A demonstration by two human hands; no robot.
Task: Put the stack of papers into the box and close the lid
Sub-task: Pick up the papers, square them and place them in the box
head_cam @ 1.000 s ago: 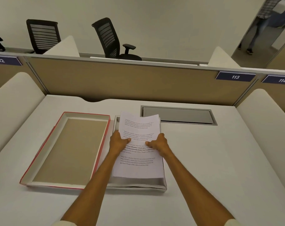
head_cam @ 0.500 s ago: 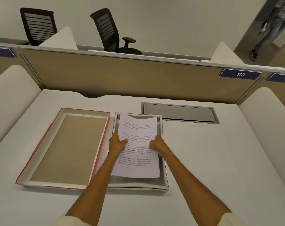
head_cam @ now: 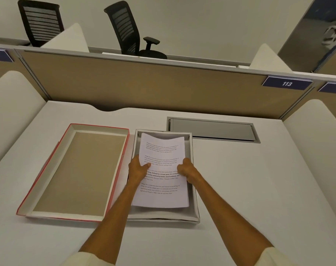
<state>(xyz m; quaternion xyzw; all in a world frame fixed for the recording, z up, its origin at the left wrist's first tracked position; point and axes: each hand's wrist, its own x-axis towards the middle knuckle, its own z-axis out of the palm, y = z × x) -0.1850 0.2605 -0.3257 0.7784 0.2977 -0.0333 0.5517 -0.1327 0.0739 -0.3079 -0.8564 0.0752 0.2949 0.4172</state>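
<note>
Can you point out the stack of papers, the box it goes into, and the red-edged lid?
stack of papers [head_cam: 164, 150]: head view, on the printed top sheet.
box [head_cam: 194, 189]: head view, on its right inner wall.
lid [head_cam: 80, 171]: head view, on its brown inside face, lying open left of the box.

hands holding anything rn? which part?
Yes: the paper stack, held over the open box. Left hand grips its left edge, right hand its right edge, both about mid-length, left thumb on top.

One head cam, wide-angle, looking fwd and down over desk [head_cam: 240, 189], close above forearms, partition [head_cam: 144, 89] ahead.
</note>
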